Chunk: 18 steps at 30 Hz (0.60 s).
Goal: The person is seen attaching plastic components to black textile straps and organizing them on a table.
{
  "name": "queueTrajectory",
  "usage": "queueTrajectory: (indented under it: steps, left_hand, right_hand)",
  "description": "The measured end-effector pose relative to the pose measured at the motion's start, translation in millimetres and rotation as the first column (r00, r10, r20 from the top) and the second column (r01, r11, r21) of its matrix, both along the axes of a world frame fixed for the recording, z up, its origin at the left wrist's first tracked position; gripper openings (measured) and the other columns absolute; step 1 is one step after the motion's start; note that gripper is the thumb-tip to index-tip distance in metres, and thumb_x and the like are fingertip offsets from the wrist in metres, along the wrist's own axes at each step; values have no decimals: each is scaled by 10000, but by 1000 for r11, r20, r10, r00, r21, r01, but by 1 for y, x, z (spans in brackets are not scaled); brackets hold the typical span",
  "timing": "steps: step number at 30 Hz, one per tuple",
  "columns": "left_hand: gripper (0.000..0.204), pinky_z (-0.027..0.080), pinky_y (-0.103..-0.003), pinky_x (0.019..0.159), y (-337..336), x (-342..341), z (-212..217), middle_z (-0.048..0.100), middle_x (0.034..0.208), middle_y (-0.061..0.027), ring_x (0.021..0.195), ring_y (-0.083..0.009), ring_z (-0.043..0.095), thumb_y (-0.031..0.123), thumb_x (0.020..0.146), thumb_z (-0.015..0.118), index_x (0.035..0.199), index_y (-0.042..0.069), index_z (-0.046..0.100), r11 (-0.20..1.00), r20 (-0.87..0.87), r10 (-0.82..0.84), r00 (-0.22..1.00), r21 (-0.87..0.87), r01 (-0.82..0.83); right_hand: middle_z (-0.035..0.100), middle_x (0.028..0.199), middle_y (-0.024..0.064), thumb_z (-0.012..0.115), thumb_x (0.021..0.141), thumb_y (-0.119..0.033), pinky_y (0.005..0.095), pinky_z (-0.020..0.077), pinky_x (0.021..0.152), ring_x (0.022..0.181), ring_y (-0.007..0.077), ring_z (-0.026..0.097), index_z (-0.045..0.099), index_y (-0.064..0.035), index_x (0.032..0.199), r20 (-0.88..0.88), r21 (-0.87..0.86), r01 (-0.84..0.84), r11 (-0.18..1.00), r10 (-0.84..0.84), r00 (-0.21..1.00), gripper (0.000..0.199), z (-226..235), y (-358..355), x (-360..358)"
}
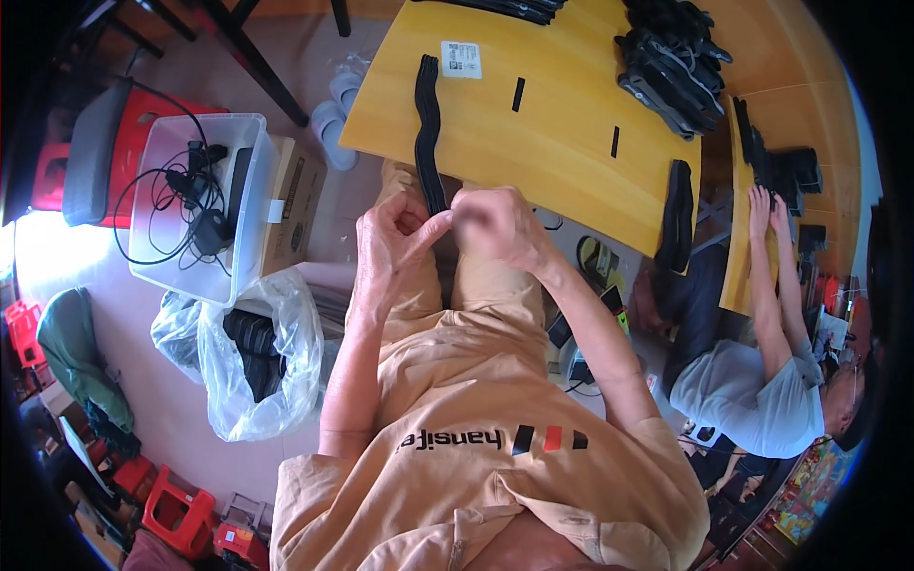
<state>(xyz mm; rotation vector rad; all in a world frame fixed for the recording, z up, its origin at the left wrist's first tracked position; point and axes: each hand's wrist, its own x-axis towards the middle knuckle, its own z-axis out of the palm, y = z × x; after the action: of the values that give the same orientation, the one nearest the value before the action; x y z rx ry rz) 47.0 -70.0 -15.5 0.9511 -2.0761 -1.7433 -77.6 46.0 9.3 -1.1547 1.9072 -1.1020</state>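
Both hands at the table (571, 162) edge. Left hand (392, 243) and right hand (500, 226) pinched shut on the near end of a black strap (427, 133), lying across the table. More straps (671, 62) piled beyond. Bin (205, 205) to the left.

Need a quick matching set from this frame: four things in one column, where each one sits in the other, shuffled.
Things:
1. black strap
2. clear plastic bin
3. plastic bag
4. white label

Places:
A. on the floor, by the person's left arm
B. flat on the yellow table
C. pinched at its near end by left hand and right hand
D. on the floor, holding black cables

Pairs: 1-C, 2-D, 3-A, 4-B
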Motion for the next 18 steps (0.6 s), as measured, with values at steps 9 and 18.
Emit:
queueTrajectory:
  steps: [9, 18]
  left_hand:
    - [316, 391, -226, 509, -19, 6, 5, 524, 596, -18, 567, -69, 472, 249, 865, 598, 725, -31, 552, 933, -153, -250, 956, 225, 281]
    - [283, 400, -228, 541, -21, 18, 10, 500, 608, -11, 576, -70, 468, 217, 914, 509, 735, -3, 516, 897, -256, -253, 933, 299, 326]
  right_hand:
    - [467, 547, -8, 510, 693, -56, 230, 376, 461, 511, 50, 445, 522, 3, 659, 185, -10, -43, 999, 44, 982, 69, 3, -14, 0]
    - [452, 553, -20, 492, 701, -48, 208, 400, 460, 512, 38, 432, 480, -4, 626, 408, 24, -68, 997, 52, 912, 88, 22, -25, 4]
